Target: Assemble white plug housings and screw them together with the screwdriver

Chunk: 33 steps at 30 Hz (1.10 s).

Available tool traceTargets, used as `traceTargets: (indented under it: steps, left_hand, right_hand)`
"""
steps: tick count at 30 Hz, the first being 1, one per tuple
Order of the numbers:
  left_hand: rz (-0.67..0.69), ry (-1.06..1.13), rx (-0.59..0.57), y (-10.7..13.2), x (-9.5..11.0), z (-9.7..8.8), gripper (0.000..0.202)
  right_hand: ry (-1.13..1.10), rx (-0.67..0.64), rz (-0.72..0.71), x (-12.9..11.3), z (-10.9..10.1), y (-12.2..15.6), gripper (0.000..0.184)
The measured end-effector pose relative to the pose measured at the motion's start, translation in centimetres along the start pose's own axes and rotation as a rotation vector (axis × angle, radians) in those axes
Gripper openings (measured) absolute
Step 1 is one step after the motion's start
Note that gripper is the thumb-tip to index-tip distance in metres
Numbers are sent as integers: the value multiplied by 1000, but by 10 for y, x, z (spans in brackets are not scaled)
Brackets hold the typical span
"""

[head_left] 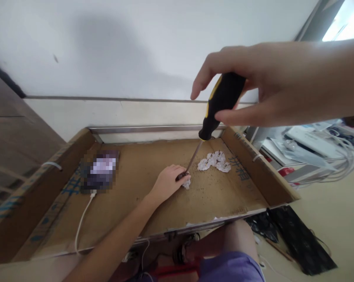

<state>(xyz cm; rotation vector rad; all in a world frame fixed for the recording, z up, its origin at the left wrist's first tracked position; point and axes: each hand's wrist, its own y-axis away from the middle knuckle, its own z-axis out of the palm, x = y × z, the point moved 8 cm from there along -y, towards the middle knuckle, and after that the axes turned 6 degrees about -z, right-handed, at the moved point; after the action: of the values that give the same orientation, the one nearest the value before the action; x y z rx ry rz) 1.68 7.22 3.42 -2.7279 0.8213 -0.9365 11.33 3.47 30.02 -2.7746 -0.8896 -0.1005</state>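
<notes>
My right hand (253, 86) is raised above the cardboard surface, its thumb and fingers around the black and yellow handle of a screwdriver (220, 103). The metal shaft slants down and left to my left hand (172, 180). There my left fingers are closed on a small dark piece (181, 176) resting against a whitish, translucent piece (186, 184), pressed down on the cardboard. The screwdriver's tip reaches the dark piece; the exact contact is covered by the fingers. Several similar clear pieces (215, 161) with small metal parts lie in a cluster to the right.
The cardboard tray (129, 207) has raised side walls and dark specks scattered over its base. At left lies a phone (102, 170) with a white cable (82, 223). A cluttered white surface with cables (318, 145) stands at right. Black bags (303, 239) lie on the floor.
</notes>
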Motion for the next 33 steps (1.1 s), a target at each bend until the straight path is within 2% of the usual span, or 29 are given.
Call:
traceTargets:
  steps: [2, 5, 7, 9, 11, 13, 17, 19, 23, 26, 33]
  left_hand:
    - [0, 1, 0, 0, -1, 0, 15]
    - [7, 3, 9, 0, -1, 0, 17]
    - [14, 8, 15, 0, -2, 0, 17]
    - [16, 10, 19, -1, -2, 0, 17]
    - [14, 10, 19, -1, -1, -1, 17]
    - [7, 8, 19, -1, -1, -1, 17]
    - [-22, 8, 25, 0, -2, -2, 16]
    - [-29, 10, 34, 1, -3, -3, 14]
    - [4, 30, 76, 2, -2, -5, 12]
    - [37, 56, 119, 3, 0, -8, 10]
    - [2, 27, 77, 2, -1, -5, 17]
  right_hand:
    - [-22, -23, -1, 2, 1, 0, 37]
    - [-8, -8, -105, 7, 1, -4, 30]
    - [-24, -42, -132, 13, 4, -5, 30]
    - [-57, -65, -112, 17, 6, -2, 38]
    - [-53, -41, -96, 13, 3, 1, 34]
    - [-61, -40, -18, 10, 1, 6, 26]
    - [-58, -132, 112, 1, 4, 12, 39]
    - [-36, -144, 89, -5, 3, 12, 33]
    - [-18, -137, 50, -8, 2, 12, 40]
    - [-16, -136, 30, -6, 4, 12, 37]
    - [-42, -81, -76, -13, 4, 13, 36]
